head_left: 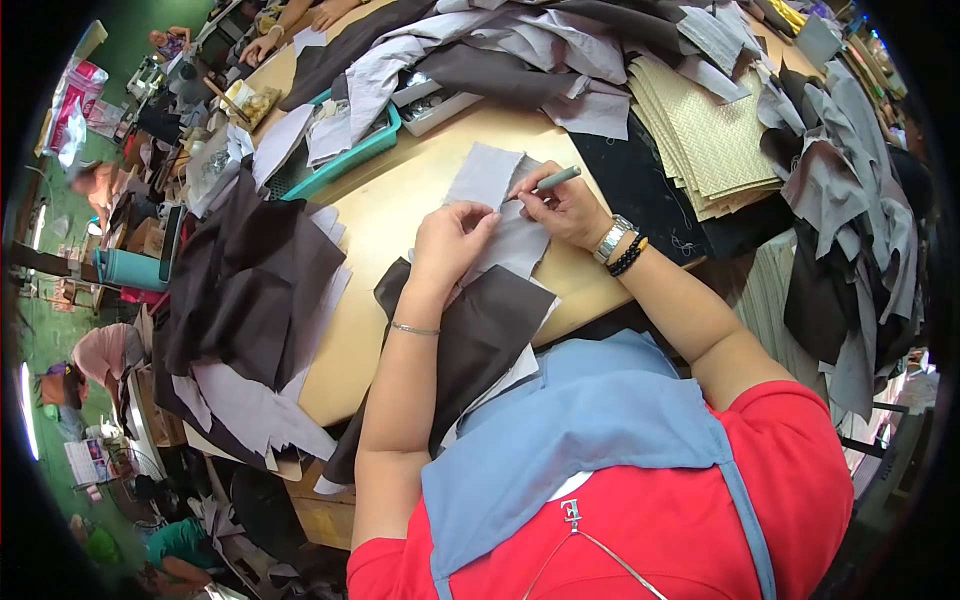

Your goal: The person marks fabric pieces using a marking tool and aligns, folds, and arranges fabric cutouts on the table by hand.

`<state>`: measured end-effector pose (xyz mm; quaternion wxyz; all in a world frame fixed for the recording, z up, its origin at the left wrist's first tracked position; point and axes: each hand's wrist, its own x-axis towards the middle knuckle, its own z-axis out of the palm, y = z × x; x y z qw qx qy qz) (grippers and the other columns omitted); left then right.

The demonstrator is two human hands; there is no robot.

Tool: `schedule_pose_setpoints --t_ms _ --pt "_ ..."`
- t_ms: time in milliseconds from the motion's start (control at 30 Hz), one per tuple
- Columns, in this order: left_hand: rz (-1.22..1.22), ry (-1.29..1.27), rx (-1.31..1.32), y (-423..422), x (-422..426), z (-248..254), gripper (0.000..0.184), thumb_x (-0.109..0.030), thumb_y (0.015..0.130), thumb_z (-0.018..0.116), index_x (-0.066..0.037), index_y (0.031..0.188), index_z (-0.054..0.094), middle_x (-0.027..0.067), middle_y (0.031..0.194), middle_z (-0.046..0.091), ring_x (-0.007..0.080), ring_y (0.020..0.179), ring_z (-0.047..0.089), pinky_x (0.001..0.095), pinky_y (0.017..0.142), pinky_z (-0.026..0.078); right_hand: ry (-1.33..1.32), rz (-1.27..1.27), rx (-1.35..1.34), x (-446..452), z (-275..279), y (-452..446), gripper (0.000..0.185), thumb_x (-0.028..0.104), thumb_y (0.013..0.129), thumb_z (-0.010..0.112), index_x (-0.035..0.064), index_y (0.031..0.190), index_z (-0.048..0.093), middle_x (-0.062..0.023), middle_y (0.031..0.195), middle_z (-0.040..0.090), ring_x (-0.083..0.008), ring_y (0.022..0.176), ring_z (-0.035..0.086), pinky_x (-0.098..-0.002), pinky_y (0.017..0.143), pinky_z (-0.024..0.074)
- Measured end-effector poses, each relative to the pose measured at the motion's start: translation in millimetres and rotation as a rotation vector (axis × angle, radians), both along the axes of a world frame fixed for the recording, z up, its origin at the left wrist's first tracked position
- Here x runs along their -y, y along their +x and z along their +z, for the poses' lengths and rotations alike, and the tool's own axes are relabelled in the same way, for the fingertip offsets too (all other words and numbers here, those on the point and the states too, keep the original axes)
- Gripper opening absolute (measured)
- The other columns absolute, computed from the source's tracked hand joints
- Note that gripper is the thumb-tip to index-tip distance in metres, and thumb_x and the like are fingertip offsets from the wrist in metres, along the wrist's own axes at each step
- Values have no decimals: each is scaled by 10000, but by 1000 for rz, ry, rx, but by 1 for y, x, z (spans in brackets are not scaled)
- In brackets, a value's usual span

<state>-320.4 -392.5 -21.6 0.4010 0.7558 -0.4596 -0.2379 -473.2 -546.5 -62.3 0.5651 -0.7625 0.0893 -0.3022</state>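
Observation:
My right hand [565, 208] is closed round a grey-green pen [558, 178], its tip end low over a light grey piece of fabric [482, 172]. To its left, my left hand [452, 243] has thumb and fingertips pinched together at the edge of that fabric. The two hands almost meet over the cloth. Dark brown fabric [490, 325] with a pale underside runs from below the hands over the table edge towards my lap. The fingertips partly hide what they pinch.
Dark fabric pieces [250, 290] are piled at the left of the table [400, 165]. A teal basket [345, 160] stands behind. More cloth [500, 60] is heaped at the back, beside stacked gold quilted sheets [700, 125]. Grey cloth [840, 190] hangs at right. Other people work at left.

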Motion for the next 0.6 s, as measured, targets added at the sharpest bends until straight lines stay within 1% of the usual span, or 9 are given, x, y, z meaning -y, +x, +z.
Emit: schedule_pose_setpoints --t_ms 33,133,267,467,567,600 --pt "2 4 -11 2 1 -3 249 -213 882 731 13 985 732 73 779 720 96 691 628 261 649 502 34 -4 5 0 0 0 116 69 907 652 37 1001 593 -74 959 657 -111 719 639 -254 621 538" --pt "5 22 -78 3 0 -3 252 -213 883 734 16 989 734 61 789 723 81 697 616 250 649 493 44 6 -4 -1 2 -1 119 68 898 665 37 997 605 -63 943 663 -97 701 631 -249 613 533" --pt "2 37 -138 3 -1 -1 257 -214 879 743 20 984 735 50 797 725 70 691 603 240 644 484 -63 -8 -15 -3 8 -3 108 68 891 675 41 982 624 -53 904 670 -94 677 629 -243 601 528" --pt "20 34 -89 4 -1 -4 249 -226 879 736 -2 988 742 40 799 727 58 702 594 249 641 482 -106 -33 -63 -3 4 0 96 73 887 677 49 970 635 -58 890 676 -105 660 630 -255 592 526" --pt "41 77 -63 -2 1 1 249 -230 867 737 -19 1000 736 47 820 728 78 682 604 265 640 494 -151 -76 -5 -4 6 1 98 71 888 673 48 973 631 -58 874 674 -120 644 632 -270 585 524" --pt "52 48 38 -6 1 2 237 -224 862 736 -27 995 730 51 819 721 95 674 613 271 637 500 -178 -99 26 -5 7 3 99 69 888 670 46 975 628 -60 866 672 -126 641 634 -275 585 523"
